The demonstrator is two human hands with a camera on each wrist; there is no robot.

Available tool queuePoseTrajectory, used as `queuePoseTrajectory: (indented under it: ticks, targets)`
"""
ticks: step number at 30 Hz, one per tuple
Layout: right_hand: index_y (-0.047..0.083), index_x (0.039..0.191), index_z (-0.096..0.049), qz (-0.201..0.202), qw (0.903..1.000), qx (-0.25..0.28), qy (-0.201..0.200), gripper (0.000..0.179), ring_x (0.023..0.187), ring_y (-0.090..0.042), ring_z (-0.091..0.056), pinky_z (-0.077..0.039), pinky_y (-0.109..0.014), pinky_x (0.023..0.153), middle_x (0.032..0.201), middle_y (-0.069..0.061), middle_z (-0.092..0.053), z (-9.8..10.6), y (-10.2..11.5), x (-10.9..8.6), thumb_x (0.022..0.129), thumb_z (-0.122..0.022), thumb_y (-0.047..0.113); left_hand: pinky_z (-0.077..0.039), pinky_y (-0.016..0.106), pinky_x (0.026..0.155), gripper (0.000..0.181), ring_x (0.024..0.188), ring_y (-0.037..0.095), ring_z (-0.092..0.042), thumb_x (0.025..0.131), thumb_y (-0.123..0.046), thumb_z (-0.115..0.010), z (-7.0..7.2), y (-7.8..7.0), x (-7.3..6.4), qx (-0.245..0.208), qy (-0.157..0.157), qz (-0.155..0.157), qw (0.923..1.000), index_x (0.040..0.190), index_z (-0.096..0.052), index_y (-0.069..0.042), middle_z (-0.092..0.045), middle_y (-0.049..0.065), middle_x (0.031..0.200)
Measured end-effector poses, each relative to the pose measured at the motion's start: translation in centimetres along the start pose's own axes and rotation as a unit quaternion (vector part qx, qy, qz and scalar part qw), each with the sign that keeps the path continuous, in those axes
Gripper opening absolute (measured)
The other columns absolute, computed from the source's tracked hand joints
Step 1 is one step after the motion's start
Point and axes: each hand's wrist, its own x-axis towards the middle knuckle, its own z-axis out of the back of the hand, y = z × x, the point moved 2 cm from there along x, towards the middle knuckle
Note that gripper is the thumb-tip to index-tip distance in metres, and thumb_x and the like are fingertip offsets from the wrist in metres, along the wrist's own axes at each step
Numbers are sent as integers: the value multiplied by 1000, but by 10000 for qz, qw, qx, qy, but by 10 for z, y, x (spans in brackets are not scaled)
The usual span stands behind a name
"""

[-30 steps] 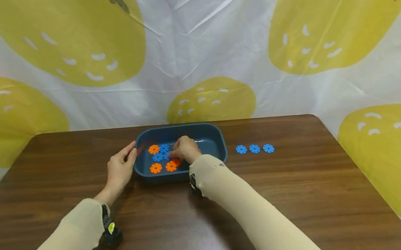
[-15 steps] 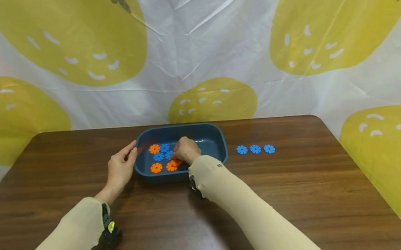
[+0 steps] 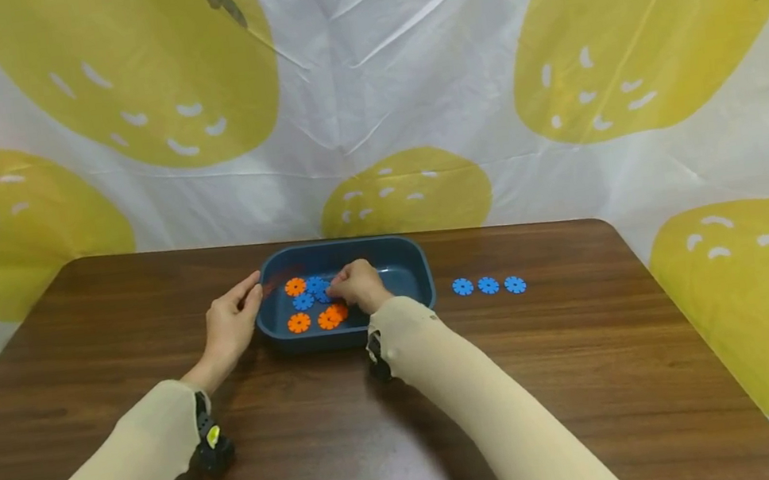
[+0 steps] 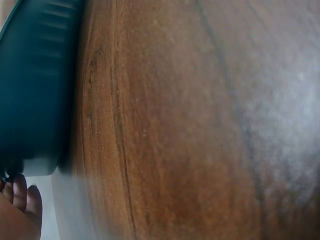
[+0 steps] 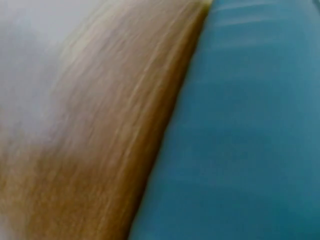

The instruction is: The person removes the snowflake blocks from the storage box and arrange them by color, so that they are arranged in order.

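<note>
A dark blue plastic tub (image 3: pixel 349 339) with rounded corners stands near the back edge of the table. My left hand (image 3: pixel 231 323) is at its left end, fingers extended and fingertips touching the outer wall by the rim. In the left wrist view, fingers (image 4: pixel 20 192) show at the end of the tub. Inside the tub my right hand (image 3: pixel 359 285) reaches down, thumb and fingers pinching the edge of a blue notched disc (image 3: pixel 323 293). Beside it are other blue discs (image 3: pixel 302 301) and several orange discs (image 3: pixel 299 323). My right hand is outside the right wrist view.
Three blue discs (image 3: pixel 488 286) lie in a row on the brown wooden table (image 3: pixel 584 343), right of the tub. A white cloth (image 3: pixel 404 109) with large yellow fruit prints hangs behind the table.
My right hand has shifted slightly up and right inside the tub, and more of the orange discs beneath it shows. My left hand has stayed at the tub's left end.
</note>
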Motion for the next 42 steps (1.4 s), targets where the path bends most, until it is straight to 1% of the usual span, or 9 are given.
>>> queuePoseTrajectory:
  ticks: [6, 9, 15, 23, 27, 31, 36, 38, 42]
  targets:
    - [2, 82, -68, 33, 9989, 434, 186, 13, 51, -13, -42, -34, -22, 46, 61, -1, -49, 6, -1, -5, 85, -69, 14, -43, 14, 73, 40, 100, 27, -61, 99, -25, -48, -2, 0, -1, 47, 38, -7, 10000, 134, -54, -6, -58, 18, 126]
    - [1, 89, -69, 129, 9980, 542, 286, 15, 49, -13, -41, -33, -23, 45, 64, -4, -53, 12, 0, -9, 87, -67, 16, -37, 7, 67, 40, 97, 26, -61, 99, -25, -48, -1, 0, -1, 24, 24, -36, 10000, 133, -54, -6, -59, 19, 125]
    - [0, 98, -69, 316, 9951, 803, 481, 20, 46, -9, -41, -36, -22, 48, 80, -11, -60, 36, 2, -19, 91, -63, 18, -38, 10, 68, 40, 94, 24, -61, 99, -25, -48, 1, -2, -2, 92, -3, -45, 9999, 133, -54, -7, -59, 18, 125]
    - [2, 106, -66, 444, 9943, 795, 556, 25, 44, -7, -38, -28, -21, 42, 52, 3, -44, 82, -8, -31, 93, -60, 23, -39, 12, 66, 40, 87, 18, -60, 98, -26, -49, 2, -3, -4, 234, -44, -56, 9997, 133, -55, -8, -60, 17, 124]
    - [-2, 108, -64, 434, 9903, 1211, 519, 26, 41, -6, -35, -27, -20, 41, 49, 4, -42, 107, -22, -35, 94, -58, 21, -46, 27, 81, 39, 104, 29, -61, 99, -24, -48, -1, -5, -4, 179, 11, -76, 9998, 133, -54, -7, -57, 17, 128]
    - [-2, 110, -62, 401, 9908, 1236, 388, 29, 39, -5, -31, -24, -20, 40, 49, 4, -42, 131, -38, -37, 95, -57, 22, -45, 42, 89, 39, 110, 32, -58, 99, -24, -48, -2, -5, -4, 96, -5, -51, 9999, 133, -54, -6, -56, 18, 128]
    - [0, 111, -59, 161, 9932, 1150, 121, 31, 40, -3, -35, -25, -18, 38, 49, 6, -43, 166, -66, -38, 95, -56, 26, -44, 16, 78, 40, 104, 29, -61, 99, -25, -49, -2, -5, -4, 107, -30, -112, 9999, 133, -54, -5, -58, 18, 126]
    - [-2, 113, -57, 15, 9934, 1142, 48, 33, 40, -2, -36, -26, -17, 37, 49, 7, -44, 181, -80, -38, 95, -56, 27, -38, 7, 70, 39, 97, 20, -63, 98, -25, -49, -2, -4, -4, 133, -40, -124, 9998, 132, -55, -6, -59, 18, 124]
    - [-4, 122, -52, -269, 9951, 949, 61, 40, 41, -1, -37, -27, -17, 37, 50, 8, -45, 210, -108, -39, 97, -53, 27, -38, 7, 64, 40, 79, -3, -54, 98, -26, -49, 0, -3, -4, 146, -18, -102, 9998, 133, -55, -7, -61, 17, 123]
